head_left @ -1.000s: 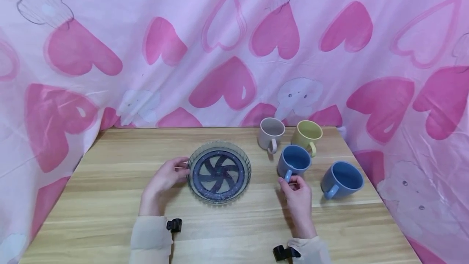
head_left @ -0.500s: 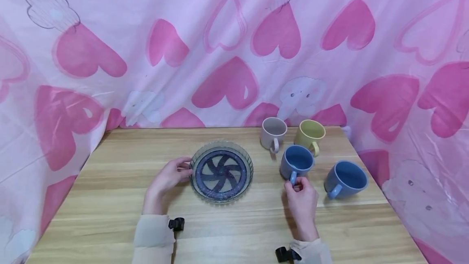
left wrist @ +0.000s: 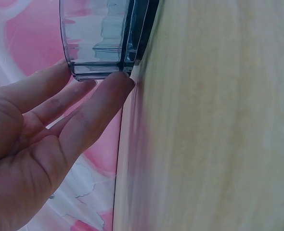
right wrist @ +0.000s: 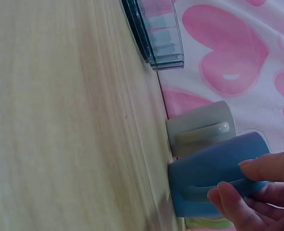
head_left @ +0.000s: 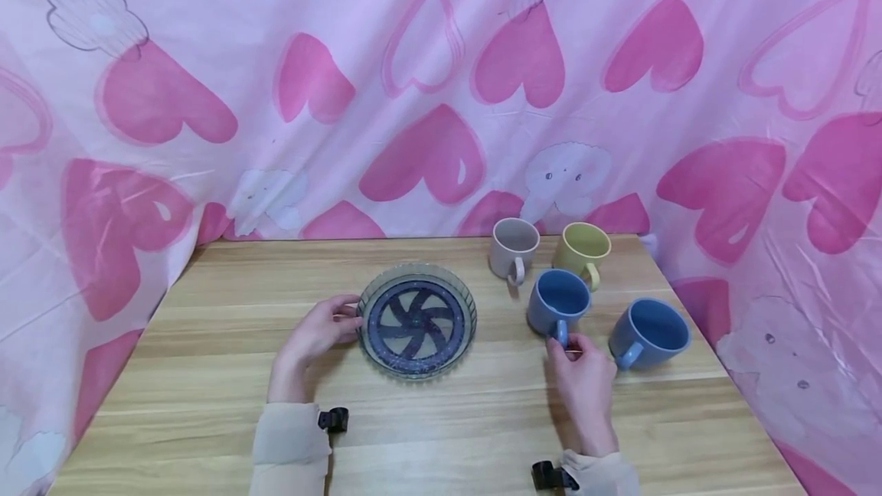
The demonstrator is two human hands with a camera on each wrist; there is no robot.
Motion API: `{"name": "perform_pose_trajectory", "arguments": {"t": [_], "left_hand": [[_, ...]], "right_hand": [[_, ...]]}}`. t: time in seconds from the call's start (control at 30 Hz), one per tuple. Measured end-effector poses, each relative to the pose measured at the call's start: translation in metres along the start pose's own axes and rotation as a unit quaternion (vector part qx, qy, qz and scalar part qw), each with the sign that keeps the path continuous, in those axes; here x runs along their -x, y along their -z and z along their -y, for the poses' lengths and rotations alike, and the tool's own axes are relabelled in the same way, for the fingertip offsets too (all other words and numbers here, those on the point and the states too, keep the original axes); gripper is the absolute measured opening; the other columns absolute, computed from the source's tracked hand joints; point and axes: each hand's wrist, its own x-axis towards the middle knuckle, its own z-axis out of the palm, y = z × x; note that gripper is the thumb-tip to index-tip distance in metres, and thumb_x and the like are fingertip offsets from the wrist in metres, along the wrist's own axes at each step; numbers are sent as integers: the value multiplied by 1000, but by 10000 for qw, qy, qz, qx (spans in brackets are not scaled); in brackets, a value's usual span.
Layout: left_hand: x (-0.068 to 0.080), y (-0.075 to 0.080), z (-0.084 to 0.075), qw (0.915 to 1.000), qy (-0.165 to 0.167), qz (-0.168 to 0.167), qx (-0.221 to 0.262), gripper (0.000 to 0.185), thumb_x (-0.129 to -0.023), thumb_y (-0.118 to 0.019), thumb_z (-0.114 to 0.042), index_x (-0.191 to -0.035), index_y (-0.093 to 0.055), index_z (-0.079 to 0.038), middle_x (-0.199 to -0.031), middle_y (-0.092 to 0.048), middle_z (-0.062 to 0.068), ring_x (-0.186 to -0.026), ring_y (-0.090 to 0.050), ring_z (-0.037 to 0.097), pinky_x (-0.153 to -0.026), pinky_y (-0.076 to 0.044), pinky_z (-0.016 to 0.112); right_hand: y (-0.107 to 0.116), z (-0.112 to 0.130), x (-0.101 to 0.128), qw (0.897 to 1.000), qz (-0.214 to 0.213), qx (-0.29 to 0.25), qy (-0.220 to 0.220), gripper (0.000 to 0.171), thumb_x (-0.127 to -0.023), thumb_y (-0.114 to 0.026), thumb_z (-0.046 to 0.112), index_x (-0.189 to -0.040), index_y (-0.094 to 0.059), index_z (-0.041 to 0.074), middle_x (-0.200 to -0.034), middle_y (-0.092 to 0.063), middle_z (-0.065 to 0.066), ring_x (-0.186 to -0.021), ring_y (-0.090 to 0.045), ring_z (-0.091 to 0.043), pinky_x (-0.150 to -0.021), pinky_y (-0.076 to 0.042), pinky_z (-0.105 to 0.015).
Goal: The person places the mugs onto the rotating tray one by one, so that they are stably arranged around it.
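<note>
Standing on wooden table (head_left: 207,373), four mugs, pink heart curtain (head_left: 413,98) behind

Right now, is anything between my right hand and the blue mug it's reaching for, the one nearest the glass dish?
Nothing visible. The right hand is already at the handle of the blue mug, fingertips on it. The second blue mug stands to its right, the glass dish to its left, both apart.

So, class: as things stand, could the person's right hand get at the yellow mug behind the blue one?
Probably yes, by going over or around. The right hand is at the nearer blue mug, which stands directly before the yellow mug; nothing covers it from above.
</note>
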Motion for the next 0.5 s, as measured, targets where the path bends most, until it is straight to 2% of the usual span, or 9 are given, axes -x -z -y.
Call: {"name": "perform_pose_trajectory", "arguments": {"t": [0.27, 0.37, 0.5], "left_hand": [[-1, 0, 0, 9999, 23, 87, 139, 47, -83, -57, -3, -128, -41, -2, -111, -49, 21, -94, -55, 28, -76, -49, 30], [-1, 0, -1, 10000, 16, 29, -16, 48, -83, -58, -4, -128, -41, -3, -110, -51, 19, -93, -55, 27, -77, -49, 30], [1, 1, -1, 9998, 4, 6, -185, 49, -82, -59, -6, -128, -41, -3, -111, -52, 18, -94, -54, 25, -79, -47, 32]], "right_hand": [[1, -5, 0, 9997, 142, -93, -194, 15, -79, -63, 29, -85, -65, 14, -72, -63, 0, -63, -56, -13, -55, -48, -27], [2, -6, 0, 9993, 173, -153, -286, 16, -80, -62, 30, -86, -65, 16, -73, -62, 1, -63, -55, -13, -55, -47, -25], [2, -9, 1, 9996, 1, -236, -155, 15, -80, -64, 28, -86, -66, 14, -73, -63, 1, -63, -57, -12, -53, -46, -22]]}}
